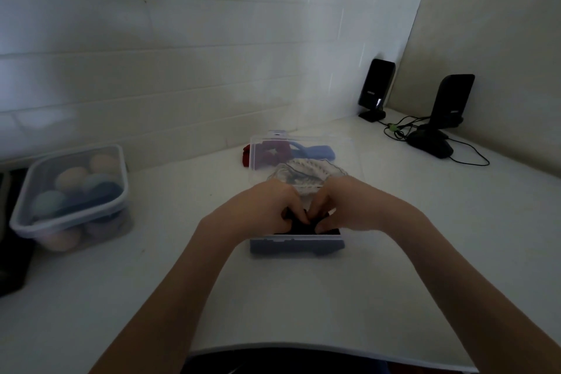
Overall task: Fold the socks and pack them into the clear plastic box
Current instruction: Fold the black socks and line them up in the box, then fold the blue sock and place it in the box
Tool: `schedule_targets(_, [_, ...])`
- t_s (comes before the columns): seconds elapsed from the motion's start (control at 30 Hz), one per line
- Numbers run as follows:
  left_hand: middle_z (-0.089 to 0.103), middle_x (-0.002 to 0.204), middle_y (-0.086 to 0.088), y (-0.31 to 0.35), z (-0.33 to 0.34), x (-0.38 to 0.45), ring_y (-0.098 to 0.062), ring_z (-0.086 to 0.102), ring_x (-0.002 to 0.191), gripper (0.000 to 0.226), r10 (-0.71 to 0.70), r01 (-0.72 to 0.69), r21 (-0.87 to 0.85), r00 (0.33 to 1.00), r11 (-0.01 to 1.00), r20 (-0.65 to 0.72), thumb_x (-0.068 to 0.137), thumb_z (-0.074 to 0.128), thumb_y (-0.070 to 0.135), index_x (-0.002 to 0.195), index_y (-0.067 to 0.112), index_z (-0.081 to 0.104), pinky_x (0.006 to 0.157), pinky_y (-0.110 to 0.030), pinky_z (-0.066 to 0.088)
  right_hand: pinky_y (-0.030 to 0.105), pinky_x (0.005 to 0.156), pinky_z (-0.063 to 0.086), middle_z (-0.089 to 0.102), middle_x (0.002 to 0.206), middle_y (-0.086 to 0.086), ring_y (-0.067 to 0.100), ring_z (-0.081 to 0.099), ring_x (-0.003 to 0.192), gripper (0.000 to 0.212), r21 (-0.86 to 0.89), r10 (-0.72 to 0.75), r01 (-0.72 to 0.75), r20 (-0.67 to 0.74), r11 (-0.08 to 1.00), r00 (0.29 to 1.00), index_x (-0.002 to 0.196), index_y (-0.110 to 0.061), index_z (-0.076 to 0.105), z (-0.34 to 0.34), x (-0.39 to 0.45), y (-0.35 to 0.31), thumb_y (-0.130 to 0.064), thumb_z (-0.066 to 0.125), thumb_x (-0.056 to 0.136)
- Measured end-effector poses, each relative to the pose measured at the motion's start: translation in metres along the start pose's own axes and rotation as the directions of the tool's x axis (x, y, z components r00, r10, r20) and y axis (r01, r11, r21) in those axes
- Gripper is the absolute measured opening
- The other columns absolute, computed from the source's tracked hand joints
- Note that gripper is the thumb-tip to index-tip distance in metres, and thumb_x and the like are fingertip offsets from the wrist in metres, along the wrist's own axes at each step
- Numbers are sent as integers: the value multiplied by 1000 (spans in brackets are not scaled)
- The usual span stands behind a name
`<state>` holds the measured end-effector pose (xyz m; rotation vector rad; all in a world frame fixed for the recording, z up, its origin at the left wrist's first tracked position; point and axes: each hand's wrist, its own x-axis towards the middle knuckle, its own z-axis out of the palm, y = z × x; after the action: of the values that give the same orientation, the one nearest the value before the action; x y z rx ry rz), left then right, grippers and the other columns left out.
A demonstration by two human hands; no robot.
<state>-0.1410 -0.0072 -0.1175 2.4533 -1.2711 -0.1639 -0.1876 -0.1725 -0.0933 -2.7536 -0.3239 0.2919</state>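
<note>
From the head camera, a clear plastic box [296, 244] sits on the white table [303, 297], right in front of the person. Its see-through lid [303, 155] stands up behind it. Both hands are over the box. The left hand [267, 206] and the right hand [343, 203] have their fingers curled down on a dark sock [299, 226], and they seem to be tucking it into the box. The room is dim, so it is hard to tell just how each finger lies.

A white patterned sock [303, 176] lies just behind the hands. A red sock [268, 152] and a blue sock [318, 152] wait farther back, near the wall, seen through the lid.

Socks are soft, light and floppy. They will not break, but a fold can spring open. It is likely best to pinch the folded edge and press the sock flat into a corner.

Off to the left is a tub of soft balls [73, 194]. Two black speakers [376, 88] stand at the far right.
</note>
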Motion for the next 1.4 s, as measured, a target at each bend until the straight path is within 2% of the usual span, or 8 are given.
schedule_targets(0.27, [73,85,-4,-3,2,0,-21,61,71,43,43,-43,-32,999,999,9,73,58,1,98,32,73,72,-36,50,28,80,53,68,99,7,22,64,91,26,-7,-2,1,-122,1000,993,97,-11,69,9,-7,2,-3,71,72])
schedule_targets(0.4, [71,97,4,-5,3,0,-5,53,74,42,64,-63,-41,998,997,16,74,59,1,99,32,73,74,-23,47,6,54,39,67,83,4,14,58,74,19,-43,42,-46,-94,998,995,91,-10,74,11,-4,0,-5,71,73])
schedule_targets(0.6, [69,102,6,-2,4,5,1,46,75,40,67,-68,25,996,997,64,76,56,1,98,30,73,71,-15,35,8,53,36,75,84,6,9,56,63,14,-25,20,-21,-56,999,998,87,-12,77,11,6,3,-10,72,74])
schedule_targets(0.77, [74,78,4,-1,-4,-4,-6,60,66,25,-16,-15,-235,992,972,-127,77,66,3,88,22,76,68,-17,47,2,57,46,68,69,-5,-7,58,52,18,162,51,-35,-94,986,994,85,-15,78,5,2,12,-3,70,75])
schedule_targets(0.9, [70,71,6,-5,-14,-7,-12,66,65,37,-184,-32,-483,901,875,-393,73,66,-5,71,31,74,65,-27,56,25,73,60,72,69,7,18,69,68,21,508,112,40,-265,861,958,74,-12,76,-10,-13,21,8,69,75])
schedule_targets(1.17, [69,65,-1,-7,-19,-5,-22,58,58,34,-267,-138,-488,694,862,-668,66,57,-2,62,29,70,53,-27,42,20,65,59,68,80,6,6,68,64,17,669,280,291,-609,684,742,92,-5,69,-46,-18,62,6,57,86])
schedule_targets(1.27, [63,55,15,-13,-19,-4,-6,49,54,31,-341,-102,-501,617,859,-709,64,54,-2,62,24,71,50,-11,34,19,58,57,65,86,3,9,63,71,21,628,379,234,-682,742,626,98,-15,67,-48,3,98,-1,55,89])
schedule_targets(1.4, [61,60,14,-18,-14,1,-4,48,53,31,-392,-1,-477,569,879,-723,67,55,-7,64,19,71,51,-6,32,17,59,44,63,109,-2,12,58,78,30,520,342,92,-675,849,654,107,-24,66,-36,45,131,-3,52,90])
